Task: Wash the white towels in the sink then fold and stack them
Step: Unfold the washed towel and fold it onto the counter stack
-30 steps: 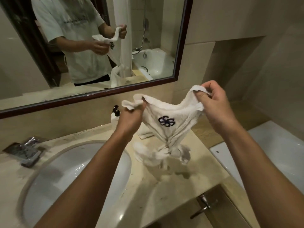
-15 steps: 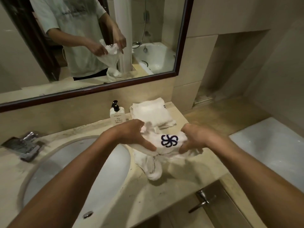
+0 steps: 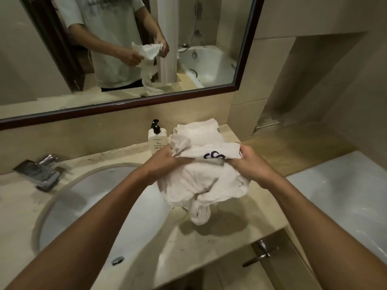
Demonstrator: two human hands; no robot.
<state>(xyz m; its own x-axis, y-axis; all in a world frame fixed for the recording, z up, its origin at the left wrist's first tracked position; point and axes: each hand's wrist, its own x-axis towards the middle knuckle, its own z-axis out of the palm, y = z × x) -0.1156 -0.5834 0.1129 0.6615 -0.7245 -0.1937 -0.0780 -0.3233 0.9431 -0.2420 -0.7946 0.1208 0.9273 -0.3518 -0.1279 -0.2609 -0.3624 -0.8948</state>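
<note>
A crumpled white towel (image 3: 201, 183) with a dark blue emblem hangs between my hands above the counter, right of the sink (image 3: 88, 208). My left hand (image 3: 165, 162) grips its left upper edge. My right hand (image 3: 249, 162) grips its right upper edge. The twisted lower end of the towel droops onto the counter. Behind it, a stack of folded white towels (image 3: 199, 132) lies at the back of the counter.
A soap pump bottle (image 3: 157, 139) stands left of the stack. A chrome faucet (image 3: 39, 172) sits at the sink's left. A mirror (image 3: 125, 49) hangs above. A white toilet lid (image 3: 345, 195) is at right, with a flush handle (image 3: 261, 252) below the counter's edge.
The towel was held up high and spread, then lowered and bunched over the counter. Now my hands have drawn apart again and pull its top edge taut.
</note>
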